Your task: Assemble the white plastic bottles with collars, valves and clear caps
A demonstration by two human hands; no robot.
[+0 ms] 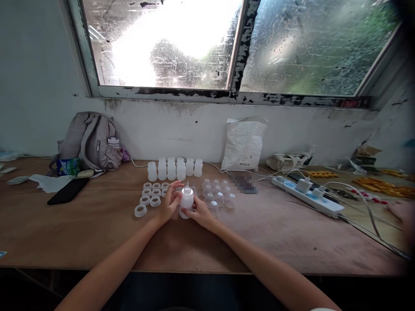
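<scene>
1. White bottle (186, 202) — grasped by both left hand (171, 202) and right hand (201, 212), over the middle of the surface (106, 233); contents not discernible.
2. White bottles (171, 169), grouped behind.
3. White rings (154, 204), left; clear cups (219, 199), right.
4. Backpack (88, 140) — lidded container (113, 143) in side pocket.

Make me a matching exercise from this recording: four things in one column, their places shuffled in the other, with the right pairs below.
Things
1. Grey fabric backpack
2. Clear dome-shaped plastic caps
3. White plastic rings
4. Frosted white plastic bottle with a clear top

Places
A. Between the left hand and the right hand
B. Grouped just right of the hands
C. Near the wall, toward the left
D. Grouped just left of the hands

Pairs: 1-C, 2-B, 3-D, 4-A
</scene>
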